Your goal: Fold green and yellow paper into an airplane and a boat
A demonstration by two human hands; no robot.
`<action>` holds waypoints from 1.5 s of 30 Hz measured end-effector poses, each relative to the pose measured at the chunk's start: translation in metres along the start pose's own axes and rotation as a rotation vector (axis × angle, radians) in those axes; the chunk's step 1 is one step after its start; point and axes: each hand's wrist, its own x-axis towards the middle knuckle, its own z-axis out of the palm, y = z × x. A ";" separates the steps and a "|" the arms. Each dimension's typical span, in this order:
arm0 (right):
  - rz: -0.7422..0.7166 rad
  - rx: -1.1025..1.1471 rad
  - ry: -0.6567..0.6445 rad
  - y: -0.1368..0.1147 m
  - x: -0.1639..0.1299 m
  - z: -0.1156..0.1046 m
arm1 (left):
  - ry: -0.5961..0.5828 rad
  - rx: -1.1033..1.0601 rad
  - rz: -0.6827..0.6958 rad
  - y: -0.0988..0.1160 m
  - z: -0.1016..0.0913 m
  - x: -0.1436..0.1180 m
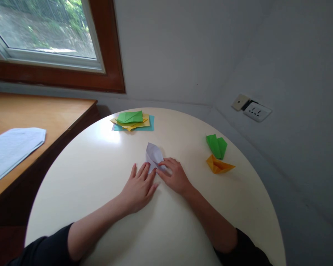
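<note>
A pale lilac folded paper (153,153) lies on the round white table (100,173), its point aimed away from me. My left hand (138,186) lies flat with fingers spread, its fingertips pressing the paper's near left edge. My right hand (174,175) presses down on the paper's near right corner with bent fingers. Neither hand lifts the paper; both hold it flat against the tabletop.
A stack of green, yellow and blue sheets (133,121) sits at the table's far edge. A green folded piece (217,145) and an orange folded piece (218,165) lie to the right. A wooden desk with white printed paper (11,149) stands left. A wall socket (256,111) is at right.
</note>
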 end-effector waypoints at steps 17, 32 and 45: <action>0.055 0.010 0.162 0.013 -0.002 0.003 | 0.084 -0.142 0.071 -0.004 -0.009 0.006; -0.077 -0.218 0.173 0.007 -0.005 0.003 | 0.058 -0.104 0.118 0.001 -0.009 0.002; -0.099 -0.278 0.046 -0.001 -0.005 -0.002 | 0.039 -0.112 0.086 0.003 -0.008 0.001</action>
